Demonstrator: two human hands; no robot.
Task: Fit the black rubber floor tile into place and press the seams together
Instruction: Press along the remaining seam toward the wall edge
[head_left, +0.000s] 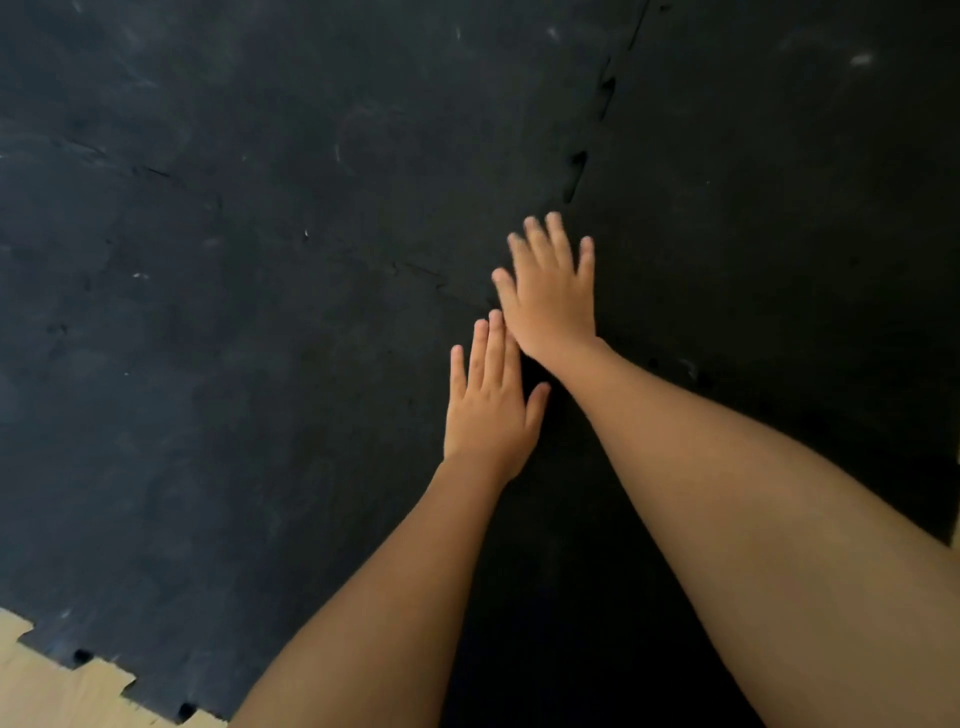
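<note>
Black rubber floor tiles fill most of the view. The large tile (234, 338) on the left meets another tile (779, 234) on the right along a toothed seam (579, 174) that runs from the top middle down toward my hands; a few of its teeth stand slightly gaping. My right hand (553, 296) lies flat, fingers spread, on the lower end of that seam. My left hand (488, 410) lies flat just below and left of it, fingertips touching the right hand's edge. Neither hand holds anything.
A fainter seam (415, 270) runs leftward from my right hand. At the bottom left the tile's toothed outer edge (104, 670) ends over pale wooden flooring (47, 691). A sliver of pale floor shows at the right edge (955, 525).
</note>
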